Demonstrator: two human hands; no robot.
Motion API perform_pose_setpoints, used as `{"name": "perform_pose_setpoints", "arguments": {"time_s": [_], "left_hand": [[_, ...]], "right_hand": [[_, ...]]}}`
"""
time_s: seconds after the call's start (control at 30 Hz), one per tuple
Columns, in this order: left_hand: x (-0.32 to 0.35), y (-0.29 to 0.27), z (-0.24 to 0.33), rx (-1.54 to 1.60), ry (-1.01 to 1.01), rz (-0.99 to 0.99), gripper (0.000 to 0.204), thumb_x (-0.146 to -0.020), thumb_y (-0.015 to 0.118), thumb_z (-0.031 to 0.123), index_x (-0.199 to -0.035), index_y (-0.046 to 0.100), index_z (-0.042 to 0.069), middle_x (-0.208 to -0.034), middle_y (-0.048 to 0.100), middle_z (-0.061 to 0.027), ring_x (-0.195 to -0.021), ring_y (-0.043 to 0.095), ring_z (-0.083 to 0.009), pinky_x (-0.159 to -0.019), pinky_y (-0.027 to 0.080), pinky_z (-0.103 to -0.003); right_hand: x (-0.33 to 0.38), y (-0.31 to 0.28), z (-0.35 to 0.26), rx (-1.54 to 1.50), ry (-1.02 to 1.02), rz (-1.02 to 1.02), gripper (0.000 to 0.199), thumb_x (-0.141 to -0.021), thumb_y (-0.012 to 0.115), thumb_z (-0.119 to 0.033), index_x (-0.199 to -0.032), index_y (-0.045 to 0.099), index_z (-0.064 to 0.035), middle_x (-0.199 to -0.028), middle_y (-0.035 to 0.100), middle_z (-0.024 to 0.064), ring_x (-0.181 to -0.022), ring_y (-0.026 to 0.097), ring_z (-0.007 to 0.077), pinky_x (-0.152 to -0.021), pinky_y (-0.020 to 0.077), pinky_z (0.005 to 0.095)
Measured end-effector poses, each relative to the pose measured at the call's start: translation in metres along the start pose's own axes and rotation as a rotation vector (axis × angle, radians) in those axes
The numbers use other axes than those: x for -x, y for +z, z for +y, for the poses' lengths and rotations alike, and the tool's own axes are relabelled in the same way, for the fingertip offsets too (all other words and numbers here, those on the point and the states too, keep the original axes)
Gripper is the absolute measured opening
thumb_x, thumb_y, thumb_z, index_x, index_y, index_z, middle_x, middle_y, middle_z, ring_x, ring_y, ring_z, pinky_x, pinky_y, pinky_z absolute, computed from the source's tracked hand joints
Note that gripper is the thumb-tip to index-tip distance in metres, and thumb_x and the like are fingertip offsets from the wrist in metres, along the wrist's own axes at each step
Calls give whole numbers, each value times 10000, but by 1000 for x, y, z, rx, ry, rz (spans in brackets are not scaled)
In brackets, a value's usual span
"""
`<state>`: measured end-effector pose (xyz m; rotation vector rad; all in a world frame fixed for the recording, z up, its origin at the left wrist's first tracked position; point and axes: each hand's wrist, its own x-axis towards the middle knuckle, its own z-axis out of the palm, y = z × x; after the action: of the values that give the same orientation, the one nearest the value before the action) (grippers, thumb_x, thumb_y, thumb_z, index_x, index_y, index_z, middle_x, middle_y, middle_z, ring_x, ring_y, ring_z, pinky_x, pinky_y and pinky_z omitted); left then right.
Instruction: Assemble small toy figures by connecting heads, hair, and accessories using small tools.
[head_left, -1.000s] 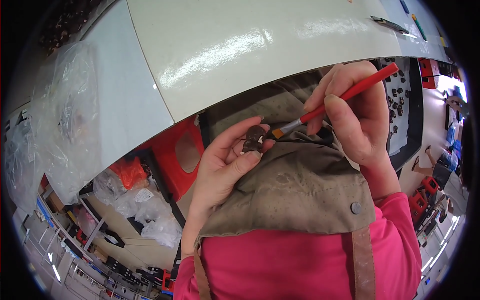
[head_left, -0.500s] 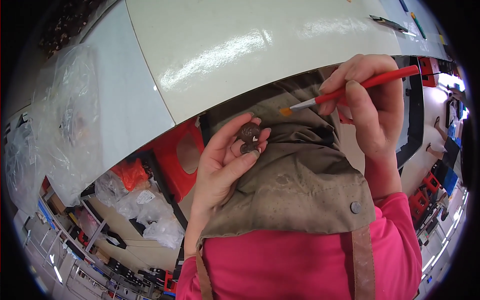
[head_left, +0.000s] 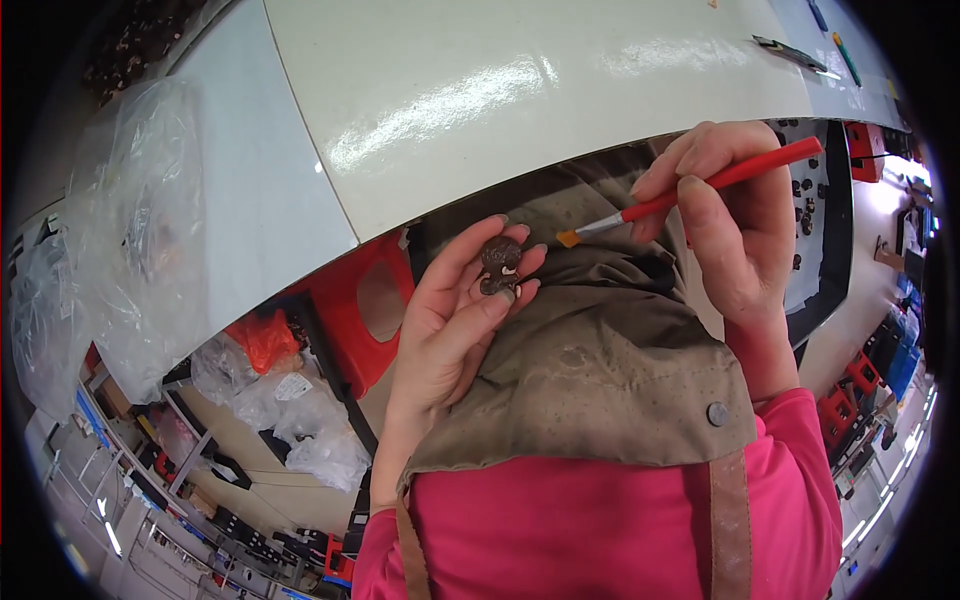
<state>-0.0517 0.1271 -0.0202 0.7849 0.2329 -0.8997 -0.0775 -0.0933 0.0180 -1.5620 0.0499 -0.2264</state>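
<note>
Between the thumb and fingers of my left hand [head_left: 450, 310] sits a small dark brown figurine [head_left: 499, 262] with a round head and a pale patch. My right hand [head_left: 735, 215] grips a red-handled paintbrush [head_left: 765, 160], its handle slanting up to the right. The brush's metal ferrule ends in orange-yellow bristles, which point at the figurine but stay a short distance to its right. Both hands are over the brown apron [head_left: 590, 380] on my lap, just before the table edge.
A pale glossy table [head_left: 440, 130] stretches ahead. Clear plastic bags [head_left: 150, 230] hang at its left side. Below stands a red stool [head_left: 345, 315] near more bags [head_left: 290, 400]. At the right, a tray [head_left: 805, 285] bears several small dark pieces. A cutter knife [head_left: 790, 52] lies at the far right.
The brush tip has shifted slightly left and down, and my right hand has tilted a little. The figurine has turned somewhat in my left hand. The tray at the right shows more.
</note>
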Motion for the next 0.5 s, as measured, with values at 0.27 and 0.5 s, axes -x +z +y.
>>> {"name": "perform_pose_setpoints", "arguments": {"time_s": [0.27,0.5], "left_hand": [[-1,-2,0,26,-27,5,548,-839,490,-78,-1358,357,33,-1352,425,-122,-1241,444,-270,-1008,401,-346],[1,-15,-7,104,18,-50,427,-917,487,44,-1331,384,70,-1307,457,-121,-1231,452,-273,-1000,414,-348]], "right_hand": [[2,4,3,-3,26,-7,121,-882,459,-9,-995,416,-21,-876,564,177,-634,574,179,-601,489,262],[1,3,2,33,10,19,95,-907,411,-55,-992,432,-19,-855,561,148,-695,560,176,-657,471,267]]}}
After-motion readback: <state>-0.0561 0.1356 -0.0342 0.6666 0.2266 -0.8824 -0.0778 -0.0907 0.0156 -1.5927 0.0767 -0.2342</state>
